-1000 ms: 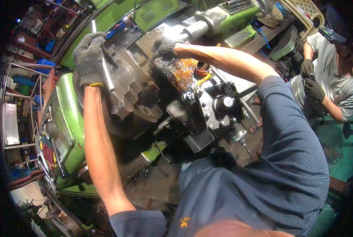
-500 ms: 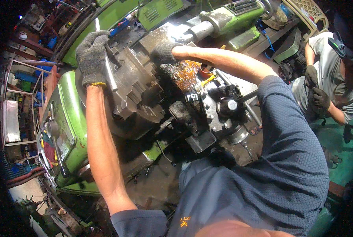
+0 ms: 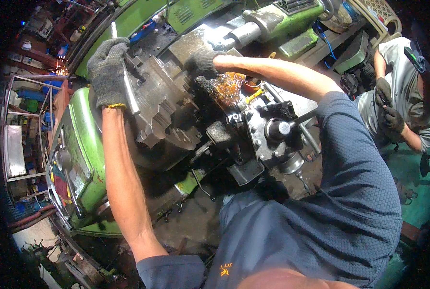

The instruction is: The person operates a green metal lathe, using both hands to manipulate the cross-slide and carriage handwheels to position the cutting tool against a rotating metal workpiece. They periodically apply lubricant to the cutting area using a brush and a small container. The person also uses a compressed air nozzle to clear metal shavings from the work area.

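My left hand (image 3: 108, 72), in a dark grey knit glove, is wrapped around the steel bar handle of a chuck key (image 3: 132, 100). The bar sticks out above and below the fist, and the key stands against the rim of a large lathe chuck (image 3: 164, 89) with stepped jaws. My right hand (image 3: 203, 65), also gloved, is curled close to the chuck's face, its fingertips and whatever they grip hidden. Below it, a brown, oily wet surface (image 3: 229, 87) lies beside the tool post (image 3: 277, 129).
The green lathe headstock (image 3: 87, 139) is left, with a lever (image 3: 70, 180); the tailstock (image 3: 260, 26) stands at the far right. A yellow-handled brush (image 3: 254, 96) lies by a small pot (image 3: 252, 84). Another person with gloved hands (image 3: 388, 103) is at right. Sparks (image 3: 61, 67) fly far left.
My left hand and the top of the chuck key handle have shifted slightly left. My right hand stays near the chuck face. Sparks have appeared in the left background.
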Tool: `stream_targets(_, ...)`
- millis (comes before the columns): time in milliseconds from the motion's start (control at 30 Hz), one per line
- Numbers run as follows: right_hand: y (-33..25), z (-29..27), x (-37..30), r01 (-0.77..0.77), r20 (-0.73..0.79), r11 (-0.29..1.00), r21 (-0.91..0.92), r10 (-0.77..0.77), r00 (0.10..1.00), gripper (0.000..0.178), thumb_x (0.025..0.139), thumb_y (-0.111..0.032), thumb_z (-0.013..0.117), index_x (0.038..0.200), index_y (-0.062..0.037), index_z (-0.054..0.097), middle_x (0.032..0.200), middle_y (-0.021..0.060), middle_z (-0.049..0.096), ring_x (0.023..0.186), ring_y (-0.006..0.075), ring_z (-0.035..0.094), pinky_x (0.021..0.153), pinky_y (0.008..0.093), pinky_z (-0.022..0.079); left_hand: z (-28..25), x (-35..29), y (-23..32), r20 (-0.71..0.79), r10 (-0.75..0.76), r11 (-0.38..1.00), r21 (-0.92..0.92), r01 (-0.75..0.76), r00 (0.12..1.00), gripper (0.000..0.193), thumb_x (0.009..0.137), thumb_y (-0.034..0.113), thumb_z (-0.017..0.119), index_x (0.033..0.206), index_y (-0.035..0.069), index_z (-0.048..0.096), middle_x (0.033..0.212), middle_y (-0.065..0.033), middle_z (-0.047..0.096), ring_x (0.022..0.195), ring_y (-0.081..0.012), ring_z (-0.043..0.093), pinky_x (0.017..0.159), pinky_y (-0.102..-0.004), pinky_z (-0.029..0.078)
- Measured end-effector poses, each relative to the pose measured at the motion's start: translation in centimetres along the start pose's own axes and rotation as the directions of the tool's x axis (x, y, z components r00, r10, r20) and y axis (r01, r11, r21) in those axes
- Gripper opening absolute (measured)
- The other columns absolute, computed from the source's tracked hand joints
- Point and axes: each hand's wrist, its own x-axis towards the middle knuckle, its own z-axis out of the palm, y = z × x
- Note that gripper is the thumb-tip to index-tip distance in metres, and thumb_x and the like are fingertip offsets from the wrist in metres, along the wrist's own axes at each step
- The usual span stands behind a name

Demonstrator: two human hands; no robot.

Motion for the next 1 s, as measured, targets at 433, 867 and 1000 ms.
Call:
stream_targets(433, 1.4, 1.0, 1.1, 0.079, -0.044, 0.992, -0.102, -0.083, 0.996, 0.045, 0.078, -0.042, 0.068, 0.113, -0.0144, 0.07, 0.107, 0.0148, 0.071, 0.096, 0.0365, 0.068, 0.083, 0.0475, 0.053, 0.3, 0.0, 0.9, 0.0, -0.04, 0.999, 0.006, 0.04, 0.999, 0.019, 0.084, 0.008, 0.064, 0.098, 0.004, 0.076, 0.085, -0.0018, 0.071, 0.076, -0.0088, 0.061, 0.072, -0.0242, 0.048)
stream_targets(867, 0.8, 0.8, 0.3, 0.069, -0.099, 0.997, -0.019, -0.07, 0.993, 0.036, 0.078, -0.023, 0.068, 0.112, -0.0121, 0.068, 0.105, 0.0161, 0.071, 0.096, 0.0363, 0.068, 0.082, 0.0462, 0.052, -1.1, 8.1, 1.3, 0.492, -0.208, 0.767, 0.618, -0.171, 0.845, 0.027, 0.074, 0.017, 0.068, 0.099, 0.006, 0.073, 0.098, -0.0204, 0.07, 0.091, -0.0301, 0.069, 0.082, -0.0388, 0.053)
stream_targets(1000, 1.4, 1.2, 0.8, 0.066, -0.157, 0.996, -0.063, -0.075, 0.985, 0.032, 0.078, -0.023, 0.067, 0.108, -0.0111, 0.069, 0.101, 0.0156, 0.071, 0.095, 0.0353, 0.068, 0.082, 0.0453, 0.052, 0.6, 8.5, 4.5, 0.573, -0.11, 0.855, 0.472, -0.217, 0.812, 0.035, 0.077, 0.016, 0.064, 0.107, -0.001, 0.07, 0.092, -0.0162, 0.07, 0.081, -0.0193, 0.066, 0.075, -0.0319, 0.051)
